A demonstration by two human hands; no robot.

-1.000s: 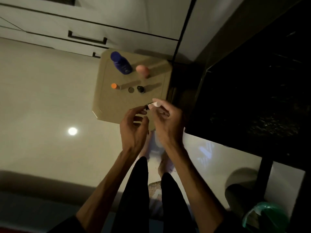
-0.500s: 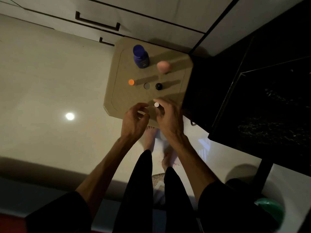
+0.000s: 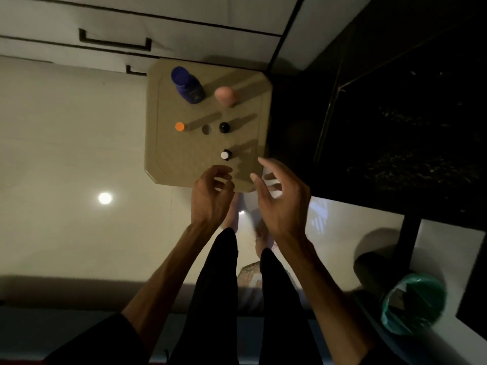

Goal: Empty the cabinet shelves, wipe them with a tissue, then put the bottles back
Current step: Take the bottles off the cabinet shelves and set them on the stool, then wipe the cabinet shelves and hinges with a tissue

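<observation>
Hovering mid-frame, left hand loosely curled & right hand spread, both empty; risk: a stray finger could topple white-capped bottle near stool edge.

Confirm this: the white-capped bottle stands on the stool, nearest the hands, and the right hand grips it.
Wrong on the grip. In the head view the right hand is open and holds nothing. The white-capped bottle stands alone on the stool, nearest both hands, as you said.

The small bottles' bodies hide beneath their caps, and the black cabinet's interior is too dark to read.
</observation>
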